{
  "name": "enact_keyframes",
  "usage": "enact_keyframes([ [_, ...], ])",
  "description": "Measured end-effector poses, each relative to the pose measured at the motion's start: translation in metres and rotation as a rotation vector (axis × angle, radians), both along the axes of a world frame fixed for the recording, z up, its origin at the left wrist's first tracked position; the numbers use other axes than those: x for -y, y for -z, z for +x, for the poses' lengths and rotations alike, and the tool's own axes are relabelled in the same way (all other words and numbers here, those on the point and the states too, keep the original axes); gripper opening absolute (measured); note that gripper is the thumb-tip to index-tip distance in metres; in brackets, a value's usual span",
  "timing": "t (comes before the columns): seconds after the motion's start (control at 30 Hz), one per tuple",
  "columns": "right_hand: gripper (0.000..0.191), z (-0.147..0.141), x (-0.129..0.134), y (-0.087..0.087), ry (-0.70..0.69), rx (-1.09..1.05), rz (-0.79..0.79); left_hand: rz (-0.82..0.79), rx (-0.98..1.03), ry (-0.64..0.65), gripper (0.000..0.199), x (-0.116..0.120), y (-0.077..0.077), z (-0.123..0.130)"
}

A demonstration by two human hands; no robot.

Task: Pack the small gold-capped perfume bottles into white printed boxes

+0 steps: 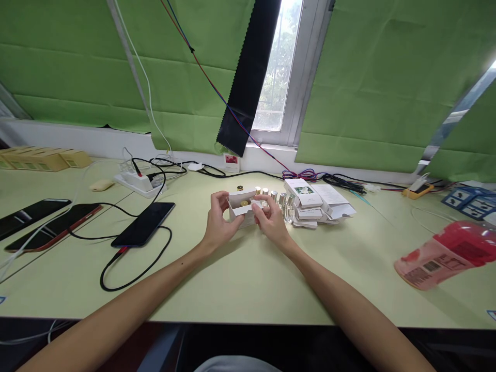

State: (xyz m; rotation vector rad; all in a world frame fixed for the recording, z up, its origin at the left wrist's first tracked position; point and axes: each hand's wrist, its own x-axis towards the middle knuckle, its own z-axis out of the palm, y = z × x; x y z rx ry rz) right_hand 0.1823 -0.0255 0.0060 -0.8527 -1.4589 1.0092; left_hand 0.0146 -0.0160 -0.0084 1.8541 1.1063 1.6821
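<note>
Between my hands stands a small white box (237, 212) with its top flaps raised, and a round gold cap (244, 203) shows inside it. My left hand (219, 219) is wrapped round the box's left side. At the right side, my right hand (272, 219) pinches a flap near the opening. Just behind and right of my right hand is a row of several small glass bottles (290, 209) with silver and gold caps, partly hidden by the fingers. One dark gold cap (239, 188) sits behind the box.
Right of the bottles lies a stack of white boxes (306, 195). A blue phone (143, 225) on a black cable and a power strip (138, 182) are to the left. A pink-red plastic container (445, 253) stands far right. Yellow boxes (42, 158) line the back left.
</note>
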Motion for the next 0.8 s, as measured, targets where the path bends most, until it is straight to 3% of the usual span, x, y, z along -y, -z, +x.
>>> enact_keyframes([
  [0.8,0.042,0.0003,-0.0033,0.0027,-0.032,0.011,-0.003,0.025,-0.033,-0.047,0.053,-0.0013,0.0020,0.0004],
])
